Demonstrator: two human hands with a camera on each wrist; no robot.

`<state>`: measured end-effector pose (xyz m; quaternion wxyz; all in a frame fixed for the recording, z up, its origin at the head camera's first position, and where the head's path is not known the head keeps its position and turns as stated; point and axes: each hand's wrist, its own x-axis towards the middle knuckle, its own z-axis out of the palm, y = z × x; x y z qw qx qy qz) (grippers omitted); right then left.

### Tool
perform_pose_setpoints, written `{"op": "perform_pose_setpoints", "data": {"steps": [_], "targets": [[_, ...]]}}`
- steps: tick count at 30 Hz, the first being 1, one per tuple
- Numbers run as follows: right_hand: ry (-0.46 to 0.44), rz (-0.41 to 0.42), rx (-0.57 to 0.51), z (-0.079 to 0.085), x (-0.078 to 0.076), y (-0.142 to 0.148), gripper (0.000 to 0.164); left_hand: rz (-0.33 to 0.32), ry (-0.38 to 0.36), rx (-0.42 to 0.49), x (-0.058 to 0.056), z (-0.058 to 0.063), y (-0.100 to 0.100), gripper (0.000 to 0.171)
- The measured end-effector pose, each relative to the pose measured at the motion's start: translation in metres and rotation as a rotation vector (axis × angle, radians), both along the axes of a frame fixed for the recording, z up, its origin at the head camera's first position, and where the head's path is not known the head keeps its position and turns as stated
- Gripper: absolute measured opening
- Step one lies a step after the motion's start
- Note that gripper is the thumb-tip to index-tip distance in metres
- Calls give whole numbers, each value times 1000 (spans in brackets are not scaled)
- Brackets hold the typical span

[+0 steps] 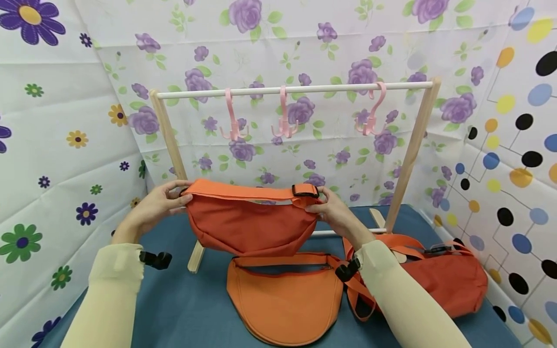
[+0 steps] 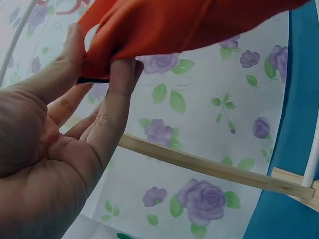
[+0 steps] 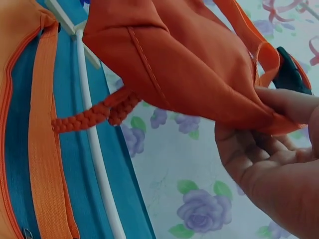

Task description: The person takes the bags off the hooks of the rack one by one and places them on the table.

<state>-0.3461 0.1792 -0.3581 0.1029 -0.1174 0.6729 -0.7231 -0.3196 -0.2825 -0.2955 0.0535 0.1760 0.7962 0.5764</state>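
Observation:
A red-orange waist bag (image 1: 250, 224) with an orange strap and a black buckle (image 1: 305, 190) is held up in front of the rack. My left hand (image 1: 158, 205) pinches its left end between thumb and fingers; the left wrist view shows that hand (image 2: 75, 119) from below, at the bag's corner (image 2: 149, 30). With my right hand (image 1: 337, 215) I pinch the right end near the buckle. In the right wrist view, a braided cord (image 3: 94, 113) hangs from the bag (image 3: 179, 64), and the right hand's (image 3: 274, 149) thumb and fingers grip its edge.
On the blue tabletop (image 1: 174, 295), an orange bag (image 1: 285, 302) lies in front and another red-orange bag (image 1: 452, 278) sits at right. Behind stands a rack with a white bar (image 1: 330, 88), wooden legs (image 1: 411, 159) and three pink hooks (image 1: 233, 123). Patterned cloth (image 1: 52, 121) surrounds the table.

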Motion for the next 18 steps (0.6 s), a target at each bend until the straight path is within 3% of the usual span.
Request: {"op": "perform_pose_setpoints", "data": {"steps": [5,10,18], "targets": [[40,-7,54,-4,6,-6,62,25,32,-11,3,-8,1,53],[65,9,121,-8,16,-16,60,76,-2,-36,7,-19,-1,62],[47,59,57,-15,25,-26,54,126,-51,-57,8,-37,-12,68]]}}
